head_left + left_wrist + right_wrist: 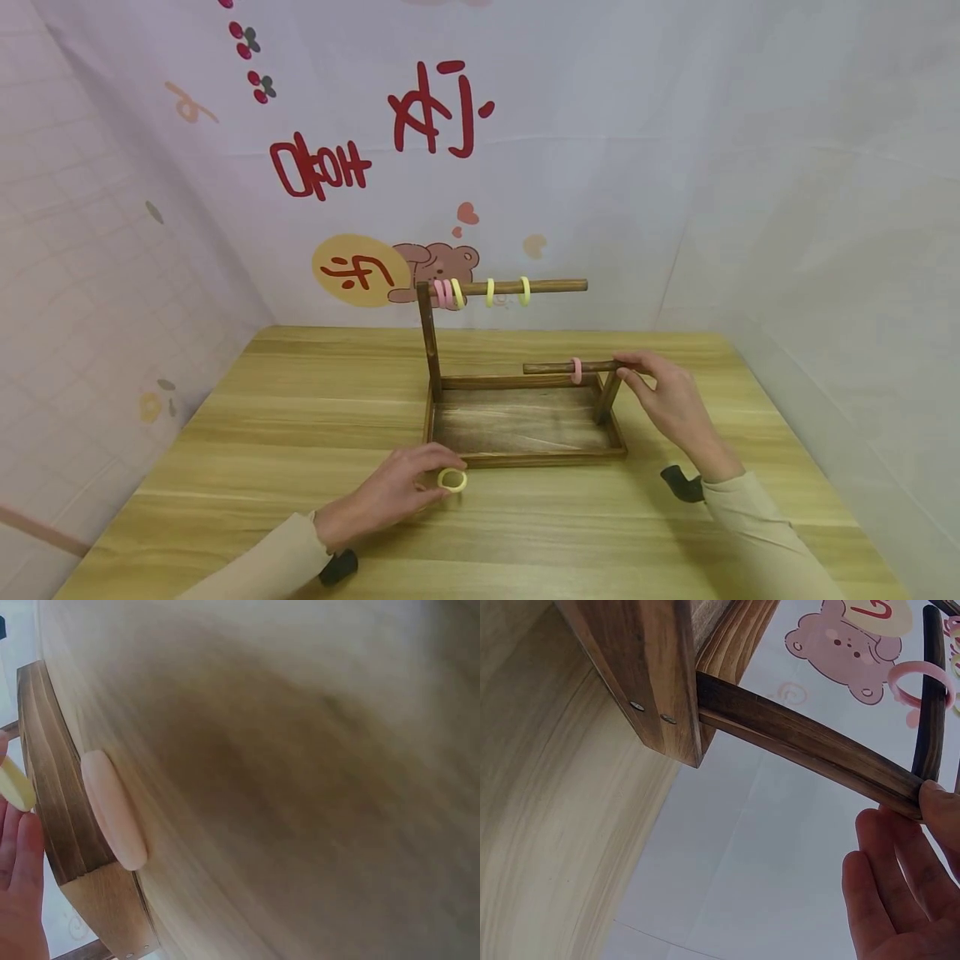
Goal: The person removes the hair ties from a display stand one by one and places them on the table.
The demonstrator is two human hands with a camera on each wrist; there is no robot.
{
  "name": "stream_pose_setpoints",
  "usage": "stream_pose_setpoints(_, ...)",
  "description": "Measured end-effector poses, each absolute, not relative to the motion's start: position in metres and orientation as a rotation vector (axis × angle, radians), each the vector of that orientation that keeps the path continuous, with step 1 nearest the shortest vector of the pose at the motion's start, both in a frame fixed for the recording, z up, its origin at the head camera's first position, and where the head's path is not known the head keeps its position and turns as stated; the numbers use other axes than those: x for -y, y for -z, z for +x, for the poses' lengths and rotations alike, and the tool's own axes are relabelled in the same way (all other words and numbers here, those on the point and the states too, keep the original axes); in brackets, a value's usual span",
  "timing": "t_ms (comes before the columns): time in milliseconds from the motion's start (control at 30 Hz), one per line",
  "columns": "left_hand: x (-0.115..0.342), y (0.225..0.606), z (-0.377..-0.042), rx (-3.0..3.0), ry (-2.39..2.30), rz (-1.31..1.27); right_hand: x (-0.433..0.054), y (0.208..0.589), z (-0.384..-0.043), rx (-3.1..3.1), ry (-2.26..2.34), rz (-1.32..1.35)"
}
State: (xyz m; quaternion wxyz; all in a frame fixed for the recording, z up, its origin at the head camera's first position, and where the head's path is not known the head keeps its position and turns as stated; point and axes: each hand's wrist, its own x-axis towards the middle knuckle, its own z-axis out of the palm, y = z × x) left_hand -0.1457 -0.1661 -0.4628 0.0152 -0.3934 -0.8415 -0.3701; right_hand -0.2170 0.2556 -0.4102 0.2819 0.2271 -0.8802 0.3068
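My left hand [397, 492] pinches a yellow ring [442, 488] between thumb and fingers, just in front of the wooden tray's near left corner. In the left wrist view, the ring [16, 784] shows edge-on at the fingertips. A peach-coloured rounded piece [112, 810] lies beside the tray wall there. My right hand [671, 400] grips the top corner of the stand's short post [609, 396], where the lower bar [547, 368] joins it. One pink ring [577, 371] hangs on that bar. From the upper bar [558, 286] hang pink rings [443, 294] and yellow rings [491, 292].
The dark wooden stand has a shallow tray base [525, 457] and a tall left post [429, 342]. It stands on a wood-grain table [525, 533]. Behind the table hangs a pale printed cloth [585, 167], with more cloth along both sides.
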Motion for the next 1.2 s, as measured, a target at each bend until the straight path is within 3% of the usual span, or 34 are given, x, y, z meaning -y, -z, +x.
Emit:
stream_pose_setpoints(800, 0.171, 0.468, -0.146, 2.787, 1.094, -1.361, -0.256, 0.411, -0.218, 2.353, -0.823, 0.607)
stream_pose_setpoints(1200, 0.153, 0.431, -0.152, 2.607, 1.236, -1.354, -0.256, 0.41, -0.217, 2.363, -0.823, 0.605)
